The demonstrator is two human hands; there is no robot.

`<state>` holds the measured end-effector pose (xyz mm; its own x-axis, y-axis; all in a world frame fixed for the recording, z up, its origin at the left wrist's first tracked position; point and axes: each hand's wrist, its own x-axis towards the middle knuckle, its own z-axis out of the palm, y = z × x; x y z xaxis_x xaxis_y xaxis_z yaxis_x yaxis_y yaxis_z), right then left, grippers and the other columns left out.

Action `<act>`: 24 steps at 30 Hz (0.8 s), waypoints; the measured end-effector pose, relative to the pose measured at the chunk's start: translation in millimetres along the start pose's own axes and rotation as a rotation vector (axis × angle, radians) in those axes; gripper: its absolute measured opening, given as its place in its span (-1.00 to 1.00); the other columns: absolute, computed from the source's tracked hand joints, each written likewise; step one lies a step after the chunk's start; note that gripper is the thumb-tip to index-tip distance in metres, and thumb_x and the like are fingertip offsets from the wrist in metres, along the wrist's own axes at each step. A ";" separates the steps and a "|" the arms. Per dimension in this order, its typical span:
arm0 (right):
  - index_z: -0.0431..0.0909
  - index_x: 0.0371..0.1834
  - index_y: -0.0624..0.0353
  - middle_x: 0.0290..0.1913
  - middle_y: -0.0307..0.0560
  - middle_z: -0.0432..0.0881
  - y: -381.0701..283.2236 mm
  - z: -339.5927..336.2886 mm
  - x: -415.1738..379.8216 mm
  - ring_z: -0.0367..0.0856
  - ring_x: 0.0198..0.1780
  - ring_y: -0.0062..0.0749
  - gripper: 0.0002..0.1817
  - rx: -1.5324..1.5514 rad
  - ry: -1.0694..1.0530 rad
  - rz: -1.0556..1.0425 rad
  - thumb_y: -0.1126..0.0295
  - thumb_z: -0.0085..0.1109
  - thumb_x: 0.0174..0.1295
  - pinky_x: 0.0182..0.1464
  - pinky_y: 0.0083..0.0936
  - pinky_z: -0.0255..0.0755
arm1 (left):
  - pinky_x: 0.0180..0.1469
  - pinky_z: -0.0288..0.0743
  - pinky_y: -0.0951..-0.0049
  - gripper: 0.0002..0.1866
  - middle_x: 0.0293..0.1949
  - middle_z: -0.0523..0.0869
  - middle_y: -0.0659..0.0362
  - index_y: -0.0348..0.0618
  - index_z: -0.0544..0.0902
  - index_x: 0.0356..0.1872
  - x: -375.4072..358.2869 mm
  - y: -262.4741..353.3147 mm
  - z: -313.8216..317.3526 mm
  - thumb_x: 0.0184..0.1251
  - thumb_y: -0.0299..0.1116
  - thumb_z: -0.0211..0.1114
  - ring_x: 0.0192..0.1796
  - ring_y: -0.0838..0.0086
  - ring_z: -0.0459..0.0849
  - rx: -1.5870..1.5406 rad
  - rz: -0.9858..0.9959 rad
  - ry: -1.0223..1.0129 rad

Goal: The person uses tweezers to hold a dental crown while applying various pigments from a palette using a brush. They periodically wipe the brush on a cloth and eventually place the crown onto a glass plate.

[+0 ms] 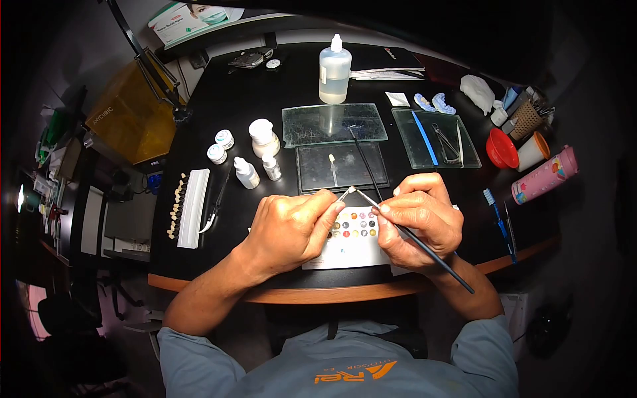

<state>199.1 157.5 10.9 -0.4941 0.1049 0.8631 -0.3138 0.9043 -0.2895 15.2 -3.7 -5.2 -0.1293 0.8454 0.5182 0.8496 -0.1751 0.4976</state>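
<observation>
Between thumb and fingers, my left hand [296, 224] pinches a thin holder with a small pale tooth-shaped piece [351, 190] at its tip. My right hand [424, 219] grips a dark-handled brush [434, 257] like a pen, its tip at or very near the small piece. Below both hands lies a white palette card [352, 257] with rows of coloured dots, partly covered by the hands. Just beyond is a dark glass plate [312, 174], with another pale tooth-shaped piece [332, 159] on a stick and a second brush [365, 156] lying across it.
A shade guide [194, 209], small jars [224, 138] and white bottles [247, 174] stand left. A clear bottle [335, 73] stands behind a glass slab [298, 126]. Right are a tool tray [415, 156], a red bowl [502, 148], a pink flask [545, 174] and a toothbrush [494, 211].
</observation>
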 end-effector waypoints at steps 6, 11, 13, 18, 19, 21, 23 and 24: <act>0.76 -0.34 0.25 -0.41 -0.14 0.79 1.7 2.0 -1.5 0.71 -0.24 -0.22 -0.82 0.005 -0.001 0.011 0.66 0.50 -0.03 -0.23 -0.43 0.59 | -0.51 0.52 0.28 -0.92 -0.55 0.70 0.05 -0.25 0.74 -0.24 0.4 0.3 0.4 0.53 -0.52 0.42 -0.56 0.23 0.75 0.002 -0.002 0.008; 0.75 -0.34 0.23 -0.42 -0.15 0.79 -0.5 -0.1 -1.2 0.71 -0.25 -0.22 -0.80 0.016 0.006 0.019 0.68 0.49 -0.05 -0.22 -0.43 0.59 | -0.51 0.52 0.28 -0.92 -0.55 0.69 0.05 -0.25 0.74 -0.24 0.7 1.6 -1.1 0.53 -0.51 0.42 -0.56 0.23 0.75 0.012 -0.001 0.005; 0.75 -0.34 0.22 -0.42 -0.15 0.79 -0.8 -0.7 -1.4 0.70 -0.25 -0.23 -0.80 0.012 0.007 0.020 0.67 0.49 -0.05 -0.21 -0.42 0.59 | -0.50 0.52 0.28 -0.92 -0.55 0.70 0.05 -0.25 0.74 -0.24 1.0 1.5 -0.8 0.53 -0.51 0.42 -0.56 0.24 0.75 0.011 0.003 0.008; 0.75 -0.33 0.22 -0.42 -0.16 0.79 -0.3 0.1 -1.3 0.70 -0.25 -0.23 -0.79 0.011 -0.008 0.033 0.67 0.49 -0.05 -0.19 -0.42 0.59 | -0.49 0.53 0.28 -0.92 -0.53 0.70 0.05 -0.25 0.74 -0.25 1.7 1.6 -1.1 0.52 -0.52 0.42 -0.54 0.23 0.76 0.004 0.009 0.008; 0.75 -0.33 0.22 -0.42 -0.16 0.79 -0.3 -0.4 -1.6 0.70 -0.25 -0.23 -0.79 0.012 -0.005 0.029 0.68 0.49 -0.05 -0.20 -0.43 0.59 | -0.49 0.53 0.28 -0.92 -0.53 0.70 0.05 -0.25 0.74 -0.25 1.7 1.4 -0.5 0.52 -0.52 0.42 -0.54 0.23 0.76 0.004 0.014 0.016; 0.75 -0.33 0.23 -0.42 -0.16 0.78 -0.1 -1.6 -1.5 0.70 -0.25 -0.23 -0.80 0.017 0.001 0.020 0.68 0.49 -0.05 -0.20 -0.44 0.58 | -0.48 0.53 0.28 -0.91 -0.53 0.70 0.05 -0.25 0.74 -0.25 1.4 0.8 0.0 0.52 -0.52 0.42 -0.54 0.22 0.76 0.005 0.017 0.024; 0.75 -0.34 0.23 -0.43 -0.16 0.78 -0.7 -1.2 -0.7 0.70 -0.25 -0.23 -0.80 0.004 0.006 0.021 0.68 0.49 -0.06 -0.20 -0.44 0.58 | -0.48 0.54 0.28 -0.91 -0.53 0.70 0.05 -0.25 0.74 -0.25 1.2 0.4 0.0 0.52 -0.52 0.43 -0.54 0.22 0.76 0.003 0.014 0.021; 0.75 -0.34 0.23 -0.43 -0.16 0.78 -1.0 -0.8 -0.6 0.70 -0.25 -0.24 -0.80 -0.002 0.009 0.023 0.68 0.48 -0.06 -0.21 -0.44 0.58 | -0.48 0.54 0.28 -0.91 -0.53 0.70 0.05 -0.25 0.74 -0.25 1.2 0.7 -0.2 0.52 -0.52 0.43 -0.54 0.22 0.76 0.004 0.013 0.020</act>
<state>200.4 156.9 11.0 -0.4936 0.1294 0.8600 -0.3012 0.9023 -0.3086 15.5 -2.9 -4.1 -0.1285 0.8326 0.5388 0.8534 -0.1840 0.4877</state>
